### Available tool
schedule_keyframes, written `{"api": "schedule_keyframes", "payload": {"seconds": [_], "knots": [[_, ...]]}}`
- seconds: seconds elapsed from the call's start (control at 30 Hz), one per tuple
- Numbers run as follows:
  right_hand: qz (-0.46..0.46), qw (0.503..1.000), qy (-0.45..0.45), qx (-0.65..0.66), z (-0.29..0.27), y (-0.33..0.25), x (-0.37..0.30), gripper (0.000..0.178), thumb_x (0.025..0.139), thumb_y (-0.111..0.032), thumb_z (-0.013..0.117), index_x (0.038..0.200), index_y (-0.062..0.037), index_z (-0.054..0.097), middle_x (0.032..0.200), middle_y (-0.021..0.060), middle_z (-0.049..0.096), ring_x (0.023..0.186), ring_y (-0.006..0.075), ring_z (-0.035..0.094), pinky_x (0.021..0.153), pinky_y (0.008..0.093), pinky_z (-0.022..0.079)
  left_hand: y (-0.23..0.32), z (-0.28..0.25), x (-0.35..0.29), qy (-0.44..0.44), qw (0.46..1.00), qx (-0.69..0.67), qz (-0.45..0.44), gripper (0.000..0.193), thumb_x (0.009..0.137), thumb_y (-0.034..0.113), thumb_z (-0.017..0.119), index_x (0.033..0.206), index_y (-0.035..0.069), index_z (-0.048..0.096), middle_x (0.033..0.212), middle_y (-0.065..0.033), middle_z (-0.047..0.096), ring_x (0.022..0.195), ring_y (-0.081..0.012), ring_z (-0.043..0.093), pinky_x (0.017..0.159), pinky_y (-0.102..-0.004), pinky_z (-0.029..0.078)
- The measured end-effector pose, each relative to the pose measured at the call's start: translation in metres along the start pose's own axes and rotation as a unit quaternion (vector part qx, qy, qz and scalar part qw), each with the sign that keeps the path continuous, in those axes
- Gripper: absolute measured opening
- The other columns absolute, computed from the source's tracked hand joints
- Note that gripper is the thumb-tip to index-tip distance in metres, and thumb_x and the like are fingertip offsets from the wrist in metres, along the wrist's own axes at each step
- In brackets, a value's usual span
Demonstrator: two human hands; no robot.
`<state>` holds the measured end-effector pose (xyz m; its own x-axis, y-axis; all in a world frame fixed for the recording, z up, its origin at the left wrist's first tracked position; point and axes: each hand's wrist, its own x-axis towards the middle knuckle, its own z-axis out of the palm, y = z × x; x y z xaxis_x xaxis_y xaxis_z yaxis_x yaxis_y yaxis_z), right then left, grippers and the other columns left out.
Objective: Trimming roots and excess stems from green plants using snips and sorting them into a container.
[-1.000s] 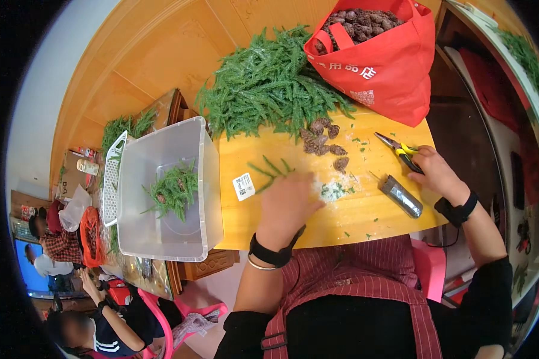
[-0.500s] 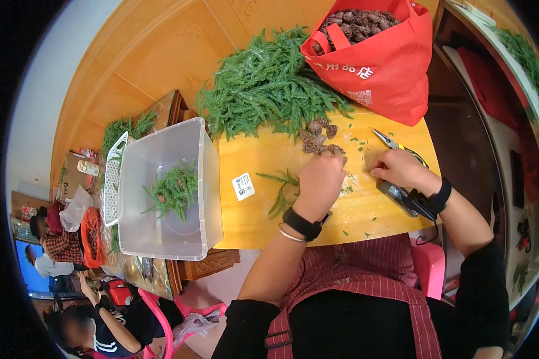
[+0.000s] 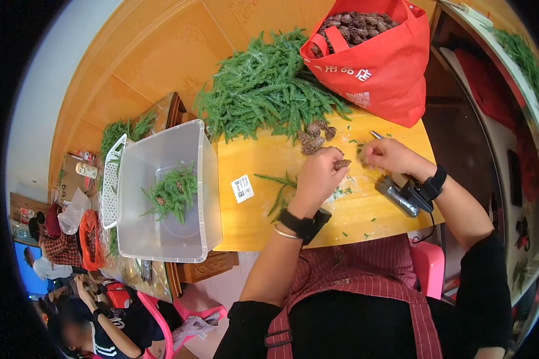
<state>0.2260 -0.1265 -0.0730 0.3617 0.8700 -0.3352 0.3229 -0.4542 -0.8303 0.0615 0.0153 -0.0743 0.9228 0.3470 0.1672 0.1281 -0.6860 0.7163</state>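
A brown pine cone sits in the closed fingers of my left hand, over the yellow table. My right hand is pinched just to its right, apart from the cone; whatever lies between its fingertips is too small to make out. Beneath that hand the pliers are mostly covered, with only the metal tip showing. Several loose pine cones lie beyond my left hand. A green artificial sprig rests to its left, partly hidden by the hand. Near my right wrist lies a grey, shiny bundle.
A heap of green sprigs covers the table's far side, beside a red bag full of pine cones. At left stands a clear plastic bin holding a green sprig bunch with cones. A white label lies nearby. Other people sit far left.
My left hand now shows a pine cone in its fingers. My right hand has moved slightly up and left, covering most of the pliers and uncovering more of the grey bundle.
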Motion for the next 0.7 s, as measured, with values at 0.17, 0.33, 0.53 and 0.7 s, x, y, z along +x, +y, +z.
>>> {"api": "schedule_keyframes", "payload": {"seconds": [0.17, 0.33, 0.53, 0.7], "knots": [[-0.102, 0.985, 0.105, 0.089, -0.014, -0.035, -0.015, 0.001, 0.088, -0.004, 0.048, 0.088, -0.0031, 0.047, 0.078, 0.0045, 0.058, 0.066, 0.0072, 0.055, 0.058, 0.0199, 0.043, 0.008, -0.022, -0.009, -0.053, 0.890, -0.446, -0.082, 0.021, 0.084, 0.004, 0.056, 0.105, 0.000, 0.054, 0.090, -0.0034, 0.060, 0.078, -0.0126, 0.060, 0.063, -0.0242, 0.048], [-0.215, 0.940, 0.200, 0.175, -0.006, -0.088, -0.053, 0.005, 0.089, -0.004, 0.048, 0.093, -0.0041, 0.045, 0.083, 0.0042, 0.058, 0.070, 0.0078, 0.055, 0.060, 0.0197, 0.043, 0.027, -0.046, -0.024, 0.034, 0.760, -0.635, -0.137, 0.020, 0.085, 0.002, 0.055, 0.104, 0.002, 0.049, 0.098, -0.0088, 0.057, 0.083, -0.0179, 0.062, 0.072, -0.0277, 0.050], [-0.284, 0.787, 0.167, 0.521, 0.018, -0.102, -0.080, 0.007, 0.090, -0.007, 0.050, 0.096, -0.0052, 0.047, 0.098, 0.0106, 0.061, 0.083, 0.0110, 0.058, 0.067, 0.0198, 0.045, 0.029, -0.042, -0.024, 0.031, 0.751, -0.657, -0.050, 0.023, 0.084, -0.001, 0.053, 0.106, 0.004, 0.049, 0.104, -0.0074, 0.057, 0.097, -0.0222, 0.059, 0.081, -0.0296, 0.049], [-0.258, 0.745, 0.129, 0.602, 0.043, -0.094, -0.075, 0.005, 0.090, -0.006, 0.049, 0.095, -0.0040, 0.047, 0.103, 0.0111, 0.056, 0.095, 0.0182, 0.059, 0.083, 0.0252, 0.049, 0.047, -0.039, -0.026, 0.060, 0.720, -0.691, -0.032, 0.026, 0.082, -0.003, 0.054, 0.107, 0.004, 0.050, 0.108, -0.0085, 0.057, 0.100, -0.0224, 0.057, 0.086, -0.0306, 0.048]]}}
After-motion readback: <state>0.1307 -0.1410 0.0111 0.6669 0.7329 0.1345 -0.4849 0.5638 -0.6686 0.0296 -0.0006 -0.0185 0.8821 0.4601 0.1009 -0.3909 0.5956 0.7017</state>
